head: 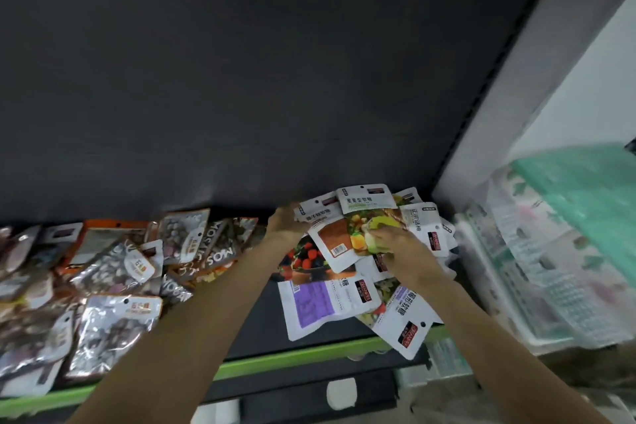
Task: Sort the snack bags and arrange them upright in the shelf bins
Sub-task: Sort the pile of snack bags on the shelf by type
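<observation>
- Foil snack bags (113,289) lay flat in a loose heap at the left of the shelf (261,320).
- The left hand (285,224) gripped the white bags (347,217) at the back, so gathering seemed in hand.
- The right hand (395,241) pressed on the fruit-printed bag (361,227); its grip I could not tell.
- Next, they likely needed standing upright; flat bags (320,303) in front lay in the way.

Bare shelf (265,313) strip lies open between foil bags (113,272) and white pouches (371,251)
</observation>
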Available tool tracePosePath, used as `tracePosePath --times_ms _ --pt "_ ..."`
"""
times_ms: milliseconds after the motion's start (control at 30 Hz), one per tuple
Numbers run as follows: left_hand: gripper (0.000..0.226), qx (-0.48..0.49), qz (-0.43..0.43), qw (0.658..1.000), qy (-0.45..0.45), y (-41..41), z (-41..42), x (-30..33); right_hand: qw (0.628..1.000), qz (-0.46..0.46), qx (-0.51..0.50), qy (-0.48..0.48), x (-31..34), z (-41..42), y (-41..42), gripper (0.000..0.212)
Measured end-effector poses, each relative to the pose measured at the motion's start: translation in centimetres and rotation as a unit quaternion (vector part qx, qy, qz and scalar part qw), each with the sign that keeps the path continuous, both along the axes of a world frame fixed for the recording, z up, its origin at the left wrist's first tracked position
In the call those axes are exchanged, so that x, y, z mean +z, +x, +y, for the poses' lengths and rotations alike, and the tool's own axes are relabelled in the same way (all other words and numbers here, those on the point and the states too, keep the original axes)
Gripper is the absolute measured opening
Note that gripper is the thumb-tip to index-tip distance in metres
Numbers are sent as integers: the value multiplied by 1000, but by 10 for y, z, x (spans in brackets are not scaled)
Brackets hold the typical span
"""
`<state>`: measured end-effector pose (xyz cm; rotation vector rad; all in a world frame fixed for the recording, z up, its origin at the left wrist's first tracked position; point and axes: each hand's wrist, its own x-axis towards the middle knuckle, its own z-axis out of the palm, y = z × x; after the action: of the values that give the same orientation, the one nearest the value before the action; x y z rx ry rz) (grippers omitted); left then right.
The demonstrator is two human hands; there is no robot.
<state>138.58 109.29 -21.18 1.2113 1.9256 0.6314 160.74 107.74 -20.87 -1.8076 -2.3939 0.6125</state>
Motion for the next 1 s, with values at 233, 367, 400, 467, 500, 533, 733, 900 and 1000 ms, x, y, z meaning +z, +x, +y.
tracePosePath --times_ms 233,367,400,467,500,533,733,900,1000 --pt "38 -16 94 991 93 -61 -46 9 990 75 37 112 15 6 -71 35" --pt "40 -98 323 941 -20 -118 -84 14 983 115 94 104 4 -6 -134 36" --pt "38 -101 344 932 -48 -132 -90 10 984 122 98 88 -1 -8 -150 38" --pt "41 -91 339 934 -67 -159 -98 1 986 117 108 59 -13 -13 -179 44" --pt "45 -90 329 938 -66 -169 -100 -5 987 105 113 35 -20 -16 -192 50" --pt "53 -99 318 941 -65 -177 -102 -10 989 96 116 7 -27 -18 -204 57" --pt "93 -204 329 920 -50 -195 -102 -21 987 41 124 -93 -55 -32 -246 88" --pt "36 -209 397 892 -60 -223 -103 -15 981 47 132 -133 -51 -27 -242 98" --pt "41 -196 391 898 -41 -241 -103 -9 983 43 118 -133 -48 -32 -244 103"
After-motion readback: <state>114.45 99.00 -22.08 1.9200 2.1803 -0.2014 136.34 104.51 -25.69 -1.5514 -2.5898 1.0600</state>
